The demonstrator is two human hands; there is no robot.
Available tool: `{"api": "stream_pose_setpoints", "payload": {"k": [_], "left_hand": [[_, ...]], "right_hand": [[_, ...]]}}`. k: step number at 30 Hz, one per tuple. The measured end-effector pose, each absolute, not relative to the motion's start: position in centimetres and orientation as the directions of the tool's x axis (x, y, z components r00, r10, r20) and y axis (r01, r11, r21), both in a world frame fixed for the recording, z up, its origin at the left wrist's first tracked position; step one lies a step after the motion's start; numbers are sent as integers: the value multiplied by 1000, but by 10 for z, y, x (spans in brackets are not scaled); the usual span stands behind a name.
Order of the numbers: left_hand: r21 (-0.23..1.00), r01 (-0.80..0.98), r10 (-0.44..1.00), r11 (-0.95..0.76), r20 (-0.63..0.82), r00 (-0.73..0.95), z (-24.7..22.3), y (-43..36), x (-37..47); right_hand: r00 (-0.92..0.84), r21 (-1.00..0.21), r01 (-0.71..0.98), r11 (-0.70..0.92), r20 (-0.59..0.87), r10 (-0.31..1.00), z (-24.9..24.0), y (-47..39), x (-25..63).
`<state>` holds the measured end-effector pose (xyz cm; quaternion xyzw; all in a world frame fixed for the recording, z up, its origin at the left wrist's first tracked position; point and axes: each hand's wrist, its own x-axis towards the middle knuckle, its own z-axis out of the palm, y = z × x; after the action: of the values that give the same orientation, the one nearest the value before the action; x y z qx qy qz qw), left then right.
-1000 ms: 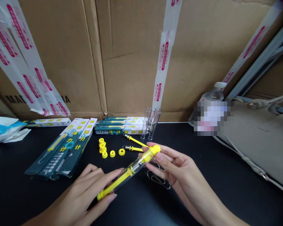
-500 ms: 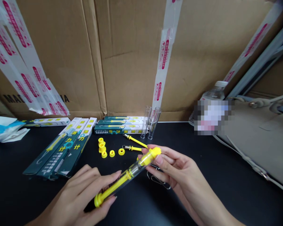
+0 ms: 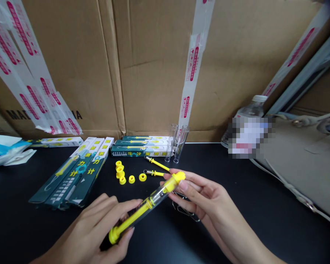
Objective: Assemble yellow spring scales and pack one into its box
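A clear tube (image 3: 158, 196) with a yellow rod and a metal spring inside is held slanting between my hands. My left hand (image 3: 99, 223) grips its lower end, beside a yellow end piece. The fingers of my right hand (image 3: 202, 196) pinch the yellow cap (image 3: 178, 177) at the upper end. Beyond my right fingers lie two yellow rods with metal ends, one of them (image 3: 158, 164) farther back. Metal hooks (image 3: 184, 211) lie partly hidden under my right hand. Several yellow rings and caps (image 3: 120, 172) rest on the black table (image 3: 220, 172).
Two clear tubes (image 3: 180, 145) stand upright near the cardboard wall (image 3: 154, 73). Printed narrow boxes (image 3: 71, 172) lie at the left, others (image 3: 140, 151) at the back. A plastic bottle (image 3: 253, 110) and a beige bag (image 3: 305, 157) are at the right, a blue-white packet (image 3: 5, 150) far left.
The upper end of the held tube, with my right fingers on it, has shifted slightly left. The background has moved slightly right in the view. Both hands keep their hold.
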<state>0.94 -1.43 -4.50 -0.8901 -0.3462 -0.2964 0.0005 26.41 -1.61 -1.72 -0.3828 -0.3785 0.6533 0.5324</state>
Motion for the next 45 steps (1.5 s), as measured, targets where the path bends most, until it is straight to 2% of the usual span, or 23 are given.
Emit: {"api": "stream_pose_setpoints", "payload": {"k": [3,5,8,13,18,23,27,29,32,37,45], "left_hand": [[200,668,659,-717,508,555,-47,-12,7],[208,693,683,-690,503,530,-47,-9,6],[223,713,704,-665,507,498,-46,-6,6],[145,710,644,-689,573,507,-43,-7,12],[80,688,604,-721,560,568,-47,-9,15],[28,722,628,-691,517,581,-48,-9,17],[5,760,661,-650,498,562,-45,-8,19],[-1,764,658,-645,507,556,-44,-7,21],[-41,752,633,-658,510,582,-43,-5,23],[-134,741,605,-658,491,627,-39,-5,26],[-143,706,583,-694,463,667,-41,-4,27]], "right_hand": [[-130,-962,-266,-62,-28,991,-17,-14,266],[-98,-994,-62,85,90,991,-16,-13,269],[-95,-941,184,285,272,958,-16,-13,272],[-175,-887,248,390,355,918,-17,-20,262],[-303,-878,261,402,321,897,-29,-23,256],[-403,-697,403,593,446,799,-24,-9,275],[-447,-489,607,626,441,778,-10,11,304],[-464,-389,712,584,363,808,-6,19,317],[-466,-309,791,528,253,848,-7,27,330],[-447,-252,839,483,186,875,-14,31,334],[-439,-252,851,462,143,887,-12,24,318]]}}
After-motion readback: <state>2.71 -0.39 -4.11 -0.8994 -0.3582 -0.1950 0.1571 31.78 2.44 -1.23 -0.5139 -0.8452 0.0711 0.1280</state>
